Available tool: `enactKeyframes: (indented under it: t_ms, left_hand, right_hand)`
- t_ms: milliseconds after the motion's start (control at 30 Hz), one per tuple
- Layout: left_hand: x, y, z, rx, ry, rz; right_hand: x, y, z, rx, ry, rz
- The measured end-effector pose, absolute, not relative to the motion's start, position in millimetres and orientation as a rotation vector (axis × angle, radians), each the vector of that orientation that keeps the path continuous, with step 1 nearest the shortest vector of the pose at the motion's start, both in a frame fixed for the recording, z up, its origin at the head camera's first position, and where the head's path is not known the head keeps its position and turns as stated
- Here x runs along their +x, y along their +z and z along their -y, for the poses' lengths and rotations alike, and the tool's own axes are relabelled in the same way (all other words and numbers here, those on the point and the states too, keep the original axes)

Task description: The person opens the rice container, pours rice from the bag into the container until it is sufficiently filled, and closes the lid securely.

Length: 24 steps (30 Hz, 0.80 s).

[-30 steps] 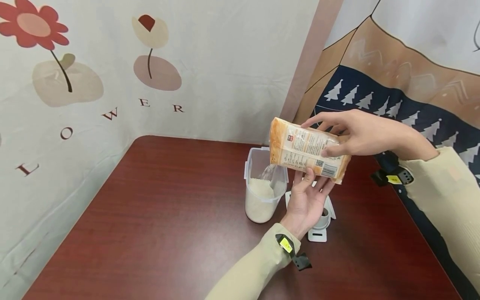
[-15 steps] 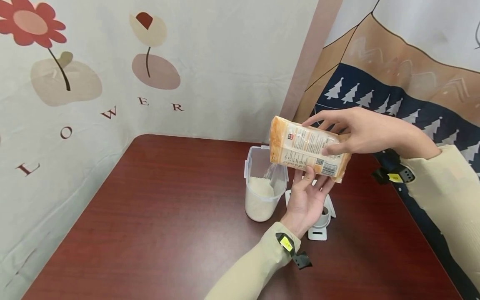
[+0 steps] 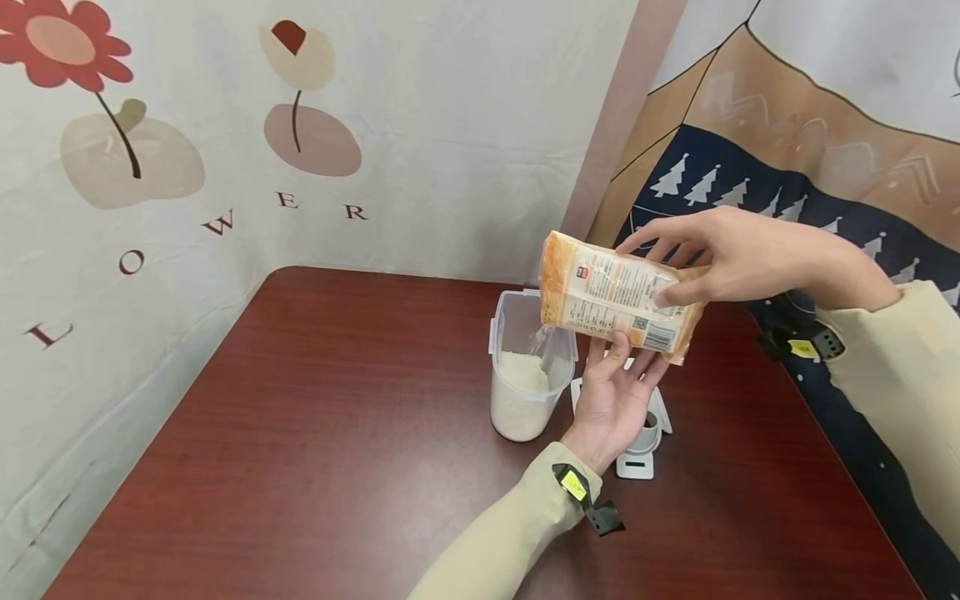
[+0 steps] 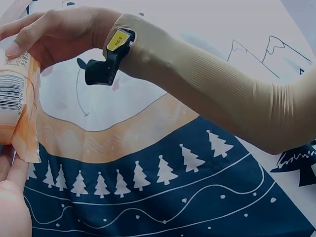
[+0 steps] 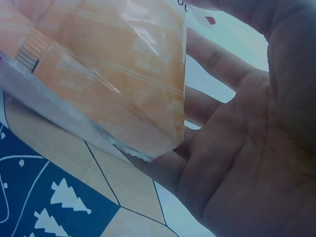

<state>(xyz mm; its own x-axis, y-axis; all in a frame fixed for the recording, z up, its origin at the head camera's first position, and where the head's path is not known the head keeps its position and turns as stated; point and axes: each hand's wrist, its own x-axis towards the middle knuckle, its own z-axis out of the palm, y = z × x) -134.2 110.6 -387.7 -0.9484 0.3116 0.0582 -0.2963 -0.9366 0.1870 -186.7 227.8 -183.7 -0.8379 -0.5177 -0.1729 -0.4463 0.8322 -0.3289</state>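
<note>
An orange and white plastic packet (image 3: 600, 287) with printed text and a barcode is tilted, its left end lower at a clear plastic container (image 3: 525, 408). White grains fall from that end into the container, where more white grains (image 3: 523, 372) lie. My left hand (image 3: 611, 412) holds the packet from below, thumb on the front and fingers behind. From the upper right, my right hand (image 3: 738, 258) grips the packet's right part, thumb on the printed face. The right wrist view shows the packet (image 5: 123, 74) beside the palm; the left wrist view catches its barcode end (image 4: 12, 94).
Partly hidden behind the left hand, a white plastic piece with a round cup-like part (image 3: 642, 437) lies on the reddish-brown table (image 3: 337, 433). A flower-printed cloth (image 3: 450, 125) hangs behind, and a tree-patterned cloth (image 3: 708, 187) borders the right side.
My right hand has shifted slightly to the right along the packet, its forearm with it. The packet, left hand and container stay nearly in place while grains keep falling.
</note>
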Motion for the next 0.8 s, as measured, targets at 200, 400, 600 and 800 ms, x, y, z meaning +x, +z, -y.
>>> enactKeyframes:
  t_ms: [200, 400, 600, 800]
  left_hand:
    - [-133.7, -389.8, -110.3, 0.128, 2.822, -0.242]
    - [-133.9, -390.4, -110.0, 0.132, 2.828, -0.235]
    - [-132.8, -390.4, -109.6, 0.128, 2.827, -0.231]
    - [-134.3, -388.5, -109.6, 0.129, 2.826, -0.232]
  right_hand:
    - [-187.9, -182.9, -224.8, -0.760, -0.401, -2.731]
    - [-189.5, -182.3, -222.5, -0.782, -0.385, -2.725]
    - [-190.3, -181.9, -221.2, -0.786, -0.367, -2.724]
    - [-190.5, -180.6, -220.9, -0.775, -0.356, -2.736]
